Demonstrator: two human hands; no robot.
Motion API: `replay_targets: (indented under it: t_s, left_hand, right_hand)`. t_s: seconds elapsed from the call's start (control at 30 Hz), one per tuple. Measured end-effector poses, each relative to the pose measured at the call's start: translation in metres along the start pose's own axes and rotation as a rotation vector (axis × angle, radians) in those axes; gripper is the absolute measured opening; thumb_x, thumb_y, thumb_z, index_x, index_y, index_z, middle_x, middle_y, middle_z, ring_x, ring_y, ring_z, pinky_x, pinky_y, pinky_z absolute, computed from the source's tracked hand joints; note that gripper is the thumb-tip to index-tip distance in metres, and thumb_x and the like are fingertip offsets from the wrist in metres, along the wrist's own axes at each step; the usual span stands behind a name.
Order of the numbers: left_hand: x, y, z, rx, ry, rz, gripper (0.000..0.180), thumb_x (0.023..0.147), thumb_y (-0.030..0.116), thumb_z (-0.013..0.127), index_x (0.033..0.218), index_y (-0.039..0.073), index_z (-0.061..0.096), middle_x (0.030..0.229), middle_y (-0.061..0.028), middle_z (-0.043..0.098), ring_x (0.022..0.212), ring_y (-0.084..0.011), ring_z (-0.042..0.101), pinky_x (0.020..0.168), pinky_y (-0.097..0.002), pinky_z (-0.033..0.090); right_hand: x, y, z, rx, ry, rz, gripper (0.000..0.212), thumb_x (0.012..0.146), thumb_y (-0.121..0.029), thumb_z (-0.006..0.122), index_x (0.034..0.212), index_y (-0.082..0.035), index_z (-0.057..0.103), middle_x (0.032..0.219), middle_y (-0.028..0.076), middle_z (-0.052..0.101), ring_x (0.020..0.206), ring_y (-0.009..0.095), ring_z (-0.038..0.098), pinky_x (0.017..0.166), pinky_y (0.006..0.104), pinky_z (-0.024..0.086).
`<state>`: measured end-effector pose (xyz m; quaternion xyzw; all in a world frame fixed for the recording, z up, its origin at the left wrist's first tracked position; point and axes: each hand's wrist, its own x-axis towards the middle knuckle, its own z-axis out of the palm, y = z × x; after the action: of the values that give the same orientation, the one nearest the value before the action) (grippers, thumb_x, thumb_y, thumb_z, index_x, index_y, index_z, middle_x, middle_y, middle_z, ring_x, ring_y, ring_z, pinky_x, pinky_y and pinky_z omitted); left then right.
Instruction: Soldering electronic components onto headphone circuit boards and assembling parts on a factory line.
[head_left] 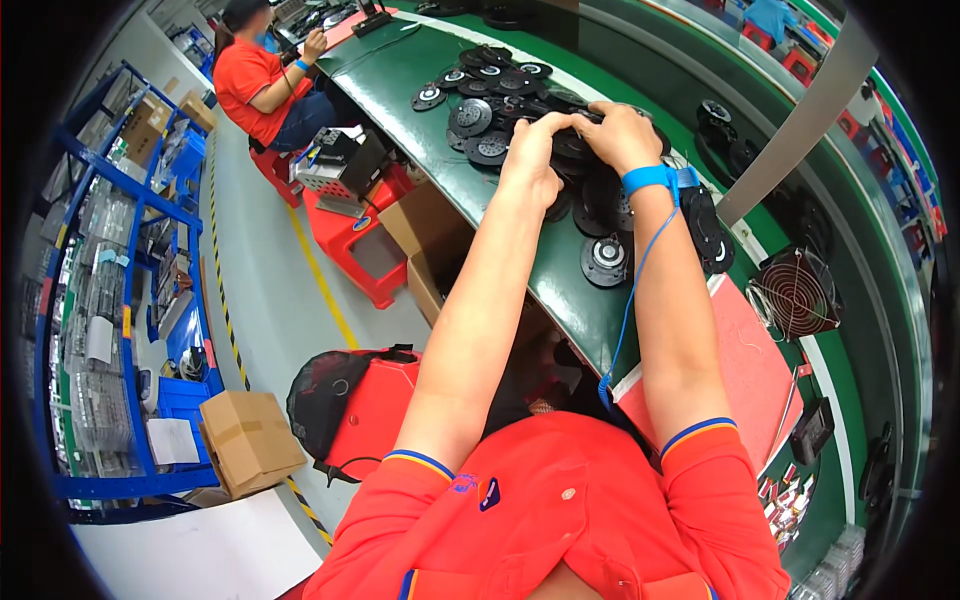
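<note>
Both my arms reach forward over the green bench to a heap of black round discs (pixel 489 147), some with silver centres. My left hand (pixel 535 158) curls round the near left side of black discs in the heap. Close beside it, my right hand (pixel 622 138) bends over the same discs from the right, a blue strap on its wrist. The fingertips of the two hands almost meet. The discs between my palms are largely hidden by my hands. Nearer me, a disc with a silver ring (pixel 605 261) lies flat beside my right forearm.
A blue coiled cord (pixel 625 325) hangs from the wrist strap. To the right are a pink board (pixel 750 350), a fan with a round guard (pixel 797 293) and a slanting metal post (pixel 800 125). Another person (pixel 262 85) sits far left by red stools (pixel 350 240).
</note>
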<state>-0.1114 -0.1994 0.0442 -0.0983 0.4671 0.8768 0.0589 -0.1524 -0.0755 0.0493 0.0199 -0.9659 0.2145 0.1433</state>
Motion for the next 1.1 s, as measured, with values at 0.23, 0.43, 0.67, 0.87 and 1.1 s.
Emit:
replay_targets:
  t_s: [0.23,0.43,0.67,0.87,1.1]
  left_hand:
    - [-0.032,0.020,-0.030,-0.175,-0.044,0.394,0.071,0.074,-0.001,0.062,0.137,0.002,0.029,0.109,-0.0118,0.055,0.099,-0.0211,0.052,0.089,-0.0347,0.043]
    - [-0.062,0.049,-0.092,-0.131,0.272,0.416,0.059,0.083,0.020,0.060,0.138,0.011,0.039,0.141,-0.0051,0.042,0.136,-0.0188,0.025,0.109,-0.0454,0.011]
    - [-0.041,-0.090,-0.314,-0.339,0.608,0.478,0.020,0.085,0.016,0.057,0.102,0.005,0.060,0.087,0.0009,0.058,0.072,-0.0063,0.051,0.060,-0.0183,0.037]
    - [-0.057,-0.197,-0.371,-0.239,0.906,-0.112,0.036,0.087,0.018,0.054,0.121,0.007,0.054,0.111,-0.0036,0.056,0.101,-0.0153,0.051,0.085,-0.0282,0.039]
    - [0.043,-0.262,-0.400,0.030,0.862,-0.272,0.042,0.081,0.014,0.061,0.120,0.001,0.054,0.098,-0.0088,0.060,0.089,-0.0158,0.055,0.075,-0.0268,0.042]
  right_hand:
    - [-0.019,-0.037,-0.025,-0.040,0.287,-0.231,0.050,0.076,-0.055,0.059,0.107,-0.016,0.068,0.098,0.018,0.067,0.092,0.039,0.062,0.078,0.0440,0.051]
    - [-0.083,-0.152,-0.063,0.797,-0.055,-0.505,0.036,0.081,-0.022,0.065,0.108,0.002,0.062,0.096,0.023,0.065,0.089,0.030,0.066,0.075,0.0348,0.051]
    - [-0.157,-0.171,0.174,1.001,-0.442,-0.460,0.025,0.082,-0.022,0.065,0.096,-0.002,0.067,0.085,0.014,0.068,0.075,0.023,0.067,0.068,0.0297,0.051]
    - [-0.197,-0.061,0.334,1.029,-0.867,0.668,0.036,0.089,-0.021,0.063,0.120,-0.004,0.055,0.098,0.006,0.067,0.086,0.012,0.064,0.067,0.0186,0.046]
    - [-0.154,0.083,0.476,1.053,-0.759,1.266,0.057,0.088,-0.027,0.062,0.137,-0.007,0.039,0.133,0.016,0.047,0.114,0.027,0.053,0.082,0.0308,0.050]
